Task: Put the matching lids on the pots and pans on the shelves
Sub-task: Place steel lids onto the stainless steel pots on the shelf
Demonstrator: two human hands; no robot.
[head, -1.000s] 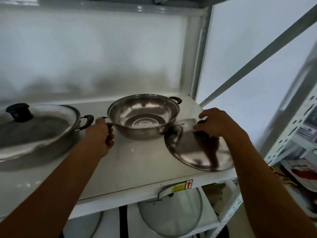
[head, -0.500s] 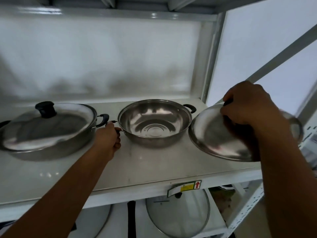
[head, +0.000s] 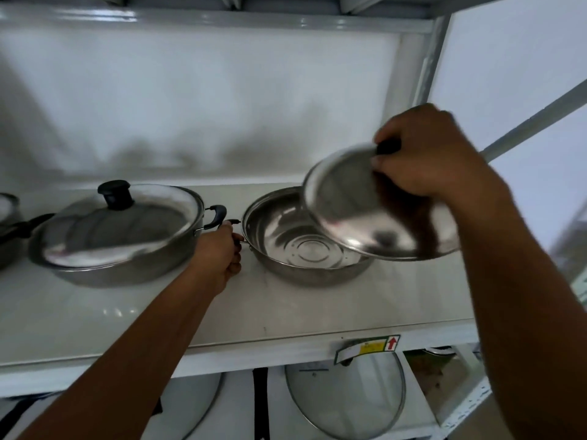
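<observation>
Steel pot (head: 286, 249) sits open on the shelf (head: 286, 312), its left handle (head: 234, 221) gripped by the left hand (head: 219, 252). Farther back, the right hand (head: 425, 157) clenches the black knob (head: 388, 147) of the tilted lid (head: 365, 217), which hangs under its fingers over the pot's right rim.

Cookware storeroom: white metal shelves (head: 286, 312), pans (head: 120, 271).

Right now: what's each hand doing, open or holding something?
Left hand: grips the side handle of the open pot.
Right hand: grips the knob of the lid, tilted above that pot.
</observation>
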